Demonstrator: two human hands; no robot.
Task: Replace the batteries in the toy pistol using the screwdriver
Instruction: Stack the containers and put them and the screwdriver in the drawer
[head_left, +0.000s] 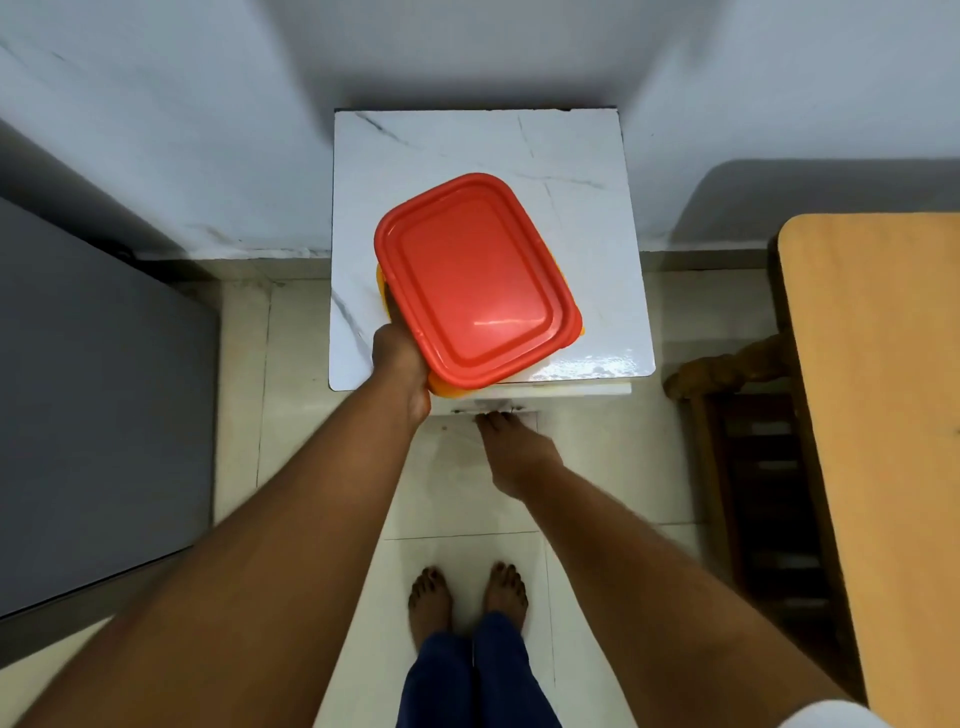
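The right hand (511, 449) hangs below the counter (415, 150) edge, fingers extended, holding nothing. The left hand (402, 364) grips the near corner of a red-lidded plastic box (475, 280): light, stiff, probably slick, best held underneath. Pistol and screwdriver are unseen, perhaps inside.

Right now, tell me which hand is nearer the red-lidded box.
Left. The left hand grips the red-lidded box at its near left corner. The right hand is apart from it, lower down, fingers at the front edge of the white table.
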